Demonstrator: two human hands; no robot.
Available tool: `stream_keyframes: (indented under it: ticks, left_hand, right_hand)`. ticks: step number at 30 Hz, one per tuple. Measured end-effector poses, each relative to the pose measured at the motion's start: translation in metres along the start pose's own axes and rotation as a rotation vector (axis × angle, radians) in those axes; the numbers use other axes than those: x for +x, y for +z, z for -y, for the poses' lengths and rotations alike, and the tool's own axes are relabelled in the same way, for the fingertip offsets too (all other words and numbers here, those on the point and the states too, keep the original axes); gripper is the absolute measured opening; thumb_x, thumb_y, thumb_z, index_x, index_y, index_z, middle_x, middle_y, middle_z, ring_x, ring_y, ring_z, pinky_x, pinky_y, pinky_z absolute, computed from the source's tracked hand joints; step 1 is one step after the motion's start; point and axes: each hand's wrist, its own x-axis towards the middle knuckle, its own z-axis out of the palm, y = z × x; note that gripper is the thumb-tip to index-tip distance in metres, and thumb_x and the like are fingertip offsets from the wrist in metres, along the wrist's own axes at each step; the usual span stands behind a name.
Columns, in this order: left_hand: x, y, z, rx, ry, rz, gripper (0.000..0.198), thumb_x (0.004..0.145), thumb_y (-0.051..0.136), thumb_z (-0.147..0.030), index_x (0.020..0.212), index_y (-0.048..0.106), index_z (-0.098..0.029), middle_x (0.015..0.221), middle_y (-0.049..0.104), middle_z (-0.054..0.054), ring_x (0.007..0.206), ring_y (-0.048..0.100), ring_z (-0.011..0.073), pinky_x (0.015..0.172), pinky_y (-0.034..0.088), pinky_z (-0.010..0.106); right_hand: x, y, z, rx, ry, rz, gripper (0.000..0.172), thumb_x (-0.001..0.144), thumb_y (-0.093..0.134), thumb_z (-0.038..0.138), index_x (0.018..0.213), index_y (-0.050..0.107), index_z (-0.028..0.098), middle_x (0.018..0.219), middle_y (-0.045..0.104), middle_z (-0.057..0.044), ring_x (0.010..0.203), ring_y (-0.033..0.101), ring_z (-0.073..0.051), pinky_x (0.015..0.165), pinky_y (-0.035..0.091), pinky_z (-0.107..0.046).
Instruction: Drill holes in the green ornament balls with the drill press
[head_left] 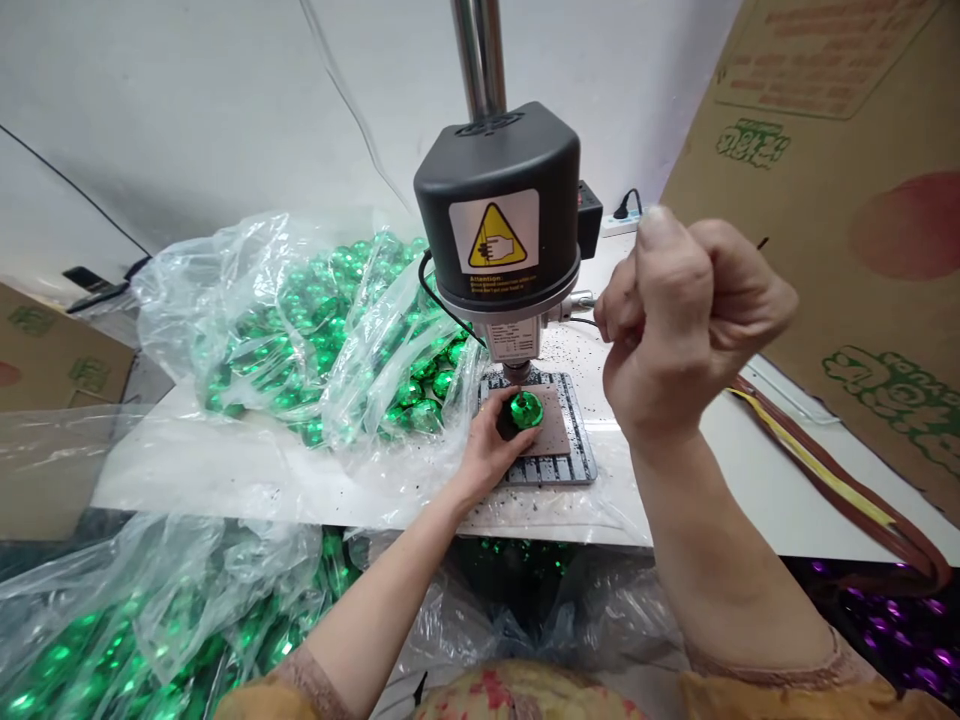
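Note:
My left hand pinches a shiny green ball and holds it on the brown pad of a small bench drill, right under the spindle. The drill's black motor head carries a yellow warning sticker. My right hand is raised at the drill's right side, closed in a fist around the feed lever, of which only a short metal stub shows. The slotted grey drill table lies under the pad.
A clear plastic bag of several green balls lies on the white table left of the drill. Another such bag sits below the table's front edge. Cardboard boxes lean at right. A brown strap runs along the table.

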Motion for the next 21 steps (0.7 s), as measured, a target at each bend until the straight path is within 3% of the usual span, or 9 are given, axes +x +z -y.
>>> stream_keyframes:
  ticks: [3,9,14,21]
  left_hand:
    - [0.000,0.000,0.000,-0.001,0.013,-0.001,0.055,0.079,0.079,-0.027,0.129,0.058,-0.021,0.123,0.068,0.009,0.114,0.065,0.0260,0.103,0.051,0.043]
    - [-0.001,0.001,0.001,-0.040,-0.007,-0.004,0.056,0.078,0.080,-0.029,0.129,0.057,-0.020,0.126,0.067,0.011,0.118,0.064,0.0292,0.105,0.049,0.048]
    - [-0.001,0.000,0.000,-0.037,-0.008,-0.004,0.056,0.078,0.080,-0.029,0.129,0.057,-0.021,0.125,0.068,0.011,0.118,0.064,0.0293,0.106,0.049,0.048]
    - [-0.001,0.001,0.000,-0.026,-0.006,0.001,0.056,0.079,0.080,-0.030,0.129,0.057,-0.021,0.125,0.068,0.011,0.117,0.064,0.0288,0.105,0.049,0.047]
  right_hand:
    - [-0.011,-0.004,-0.003,0.076,-0.043,-0.007,0.049,0.092,0.058,0.015,0.056,0.025,0.020,0.051,0.022,0.006,0.041,0.031,-0.005,0.045,0.020,-0.027]
    - [-0.020,-0.006,-0.005,0.036,-0.079,-0.059,0.046,0.090,0.056,0.014,0.056,0.025,0.019,0.053,0.021,0.006,0.044,0.031,-0.003,0.050,0.026,-0.026]
    - [-0.025,-0.009,-0.011,-0.006,-0.127,-0.092,0.048,0.087,0.056,0.015,0.058,0.018,0.018,0.050,0.018,0.006,0.040,0.025,-0.003,0.045,0.020,-0.026]
    - [-0.032,-0.017,-0.023,-0.033,-0.203,-0.089,0.043,0.085,0.058,0.013,0.061,0.022,0.019,0.050,0.022,0.007,0.039,0.024,-0.002,0.042,0.021,-0.024]
